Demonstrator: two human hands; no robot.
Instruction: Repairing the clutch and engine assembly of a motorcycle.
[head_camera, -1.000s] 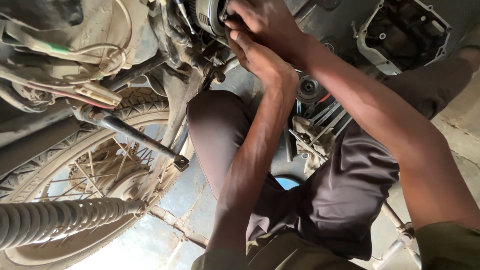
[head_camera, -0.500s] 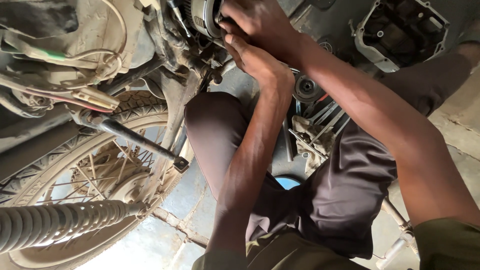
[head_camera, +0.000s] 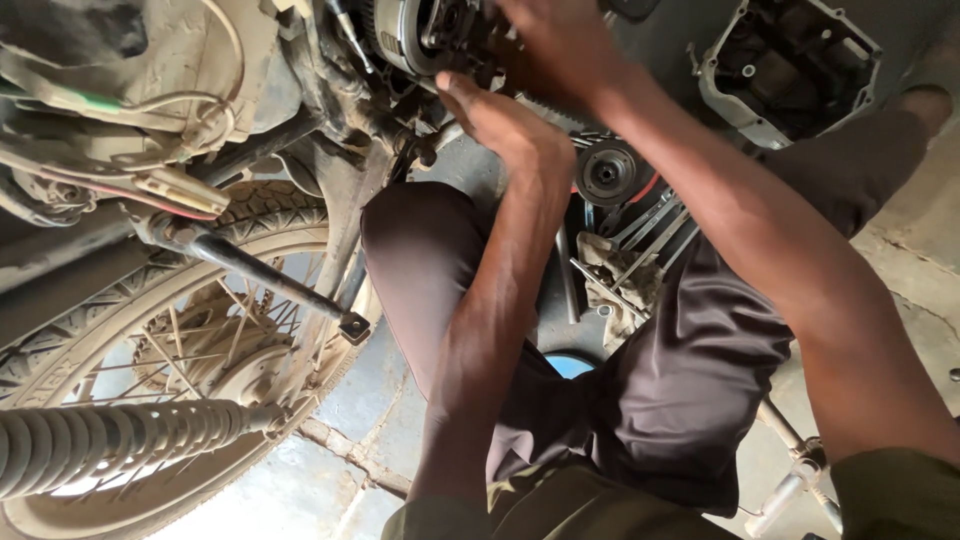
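Both hands work at the engine (head_camera: 420, 45) of a dusty motorcycle, at a round metal clutch assembly (head_camera: 400, 35) set in the engine's open side. The left hand (head_camera: 500, 120) reaches up from below, its fingers pressed against the underside of the assembly; whether they grip anything there cannot be told. The right hand (head_camera: 555, 45) comes in from the right and covers the assembly's right edge, fingers curled onto it, though what they pinch is hidden. Left of the engine hang pale wires (head_camera: 110, 110) and a connector, and below them a black kick lever (head_camera: 265, 275) slants down across the spoked rear wheel (head_camera: 180, 350). A coiled shock spring (head_camera: 110, 450) lies across the wheel's lower part. Right of the engine, on the ground, sits a removed engine cover (head_camera: 790, 65), hollow side up. Below the engine, between the person's knees, lie a round grey gear (head_camera: 605, 172), several wrenches (head_camera: 640, 235) and a dirty rag (head_camera: 610, 270). The person wears dark trousers, and a blue round thing (head_camera: 570, 362) shows just beneath the left forearm.
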